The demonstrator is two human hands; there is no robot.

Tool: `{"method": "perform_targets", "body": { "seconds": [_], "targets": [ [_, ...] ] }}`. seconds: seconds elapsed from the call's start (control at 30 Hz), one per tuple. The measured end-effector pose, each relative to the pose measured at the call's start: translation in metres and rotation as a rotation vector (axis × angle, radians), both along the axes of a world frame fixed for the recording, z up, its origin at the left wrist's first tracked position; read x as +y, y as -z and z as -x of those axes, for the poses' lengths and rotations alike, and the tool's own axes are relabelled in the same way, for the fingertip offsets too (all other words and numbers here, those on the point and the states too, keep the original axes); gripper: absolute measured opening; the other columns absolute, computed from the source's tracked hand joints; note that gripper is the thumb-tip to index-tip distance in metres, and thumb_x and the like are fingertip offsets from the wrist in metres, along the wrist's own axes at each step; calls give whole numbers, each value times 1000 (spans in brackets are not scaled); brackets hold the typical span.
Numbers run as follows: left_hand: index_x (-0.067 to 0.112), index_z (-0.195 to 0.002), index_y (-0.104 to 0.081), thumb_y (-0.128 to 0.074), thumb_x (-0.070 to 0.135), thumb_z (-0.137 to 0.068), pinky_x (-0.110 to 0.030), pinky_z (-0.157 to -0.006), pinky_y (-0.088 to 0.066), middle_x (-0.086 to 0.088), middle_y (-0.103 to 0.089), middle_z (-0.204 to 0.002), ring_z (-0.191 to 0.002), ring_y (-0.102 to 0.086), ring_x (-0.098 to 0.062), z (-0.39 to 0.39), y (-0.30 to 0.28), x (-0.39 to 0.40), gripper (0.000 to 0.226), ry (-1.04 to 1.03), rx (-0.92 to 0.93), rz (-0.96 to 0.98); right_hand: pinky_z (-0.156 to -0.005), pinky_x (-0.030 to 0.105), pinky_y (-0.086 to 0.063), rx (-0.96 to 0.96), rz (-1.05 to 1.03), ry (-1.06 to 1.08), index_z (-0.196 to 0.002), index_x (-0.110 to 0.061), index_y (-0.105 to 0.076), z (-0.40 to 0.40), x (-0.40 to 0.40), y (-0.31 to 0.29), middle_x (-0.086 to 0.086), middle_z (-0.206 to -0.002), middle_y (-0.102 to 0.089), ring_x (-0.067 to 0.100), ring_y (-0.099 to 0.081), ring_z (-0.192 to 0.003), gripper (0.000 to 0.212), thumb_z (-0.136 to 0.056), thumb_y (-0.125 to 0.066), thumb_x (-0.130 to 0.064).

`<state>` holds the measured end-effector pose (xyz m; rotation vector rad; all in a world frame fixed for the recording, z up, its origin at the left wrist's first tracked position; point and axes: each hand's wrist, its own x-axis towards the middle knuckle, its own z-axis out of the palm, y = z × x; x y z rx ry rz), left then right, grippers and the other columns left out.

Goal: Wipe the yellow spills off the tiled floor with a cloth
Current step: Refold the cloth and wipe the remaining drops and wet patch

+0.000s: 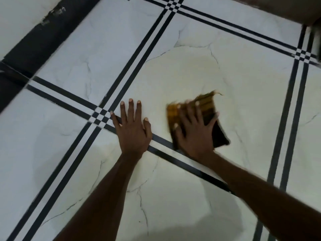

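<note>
A folded cloth (206, 101), mustard yellow with a dark brown part, lies flat on the white tiled floor (86, 54). My right hand (194, 129) presses down on the cloth with its fingers spread; both are blurred by motion. A pale yellow film (187, 73) spreads over the tile beyond the cloth, with a slightly darker smear near its far right side. My left hand (132, 126) rests flat on the floor to the left of the cloth, fingers apart, holding nothing, across a black tile stripe.
Black double stripes (144, 54) cross the floor in a grid. A dark skirting band (34, 42) runs along the wall at the left. A brown object (284, 9) fills the top right corner. A shadow falls on the near tiles.
</note>
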<state>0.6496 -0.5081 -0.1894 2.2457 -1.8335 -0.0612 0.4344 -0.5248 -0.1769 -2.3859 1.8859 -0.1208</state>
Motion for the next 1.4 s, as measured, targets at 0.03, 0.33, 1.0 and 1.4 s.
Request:
{"method": "perform_targets", "body": {
  "seconds": [0.03, 0.33, 1.0, 1.4],
  "targets": [
    [21, -163, -28, -30, 42, -106, -62, -128, -6, -5, -23, -172, -162, -10, -30, 1, -1, 2, 62, -27, 6, 8, -114, 84, 0, -1, -21, -129, -165, -36, -22, -17, 25, -1, -3, -177, -11, 28, -3, -165, 61, -107, -27, -54],
    [22, -164, -26, -26, 46, -105, -64, -127, -6, -1, -19, -173, -162, -6, -30, -1, 7, 0, 63, -67, 83, 31, -128, 58, -5, -26, 16, -456, -160, -33, -38, -53, -198, 9, 6, -173, -29, 30, -19, -162, 58, -108, -22, -55],
    [23, -165, -20, -26, 63, -102, -66, -126, -1, -5, -11, -175, -162, 1, -34, 1, 0, 0, 75, -22, 66, -50, -127, 67, -16, 21, -28, -499, -164, -35, -28, 149, -47, -4, 2, -173, -27, 26, -18, -163, 56, -110, -36, -47],
    [24, -164, -24, -25, 64, -100, -68, -125, -4, -13, -17, -173, -160, -6, -41, -7, -1, 3, 76, 41, 85, 1, -130, 62, -3, -33, 22, -376, -163, -32, -32, 62, -20, -2, 3, -174, -24, 26, -11, -164, 57, -109, -34, -48]
  ]
}}
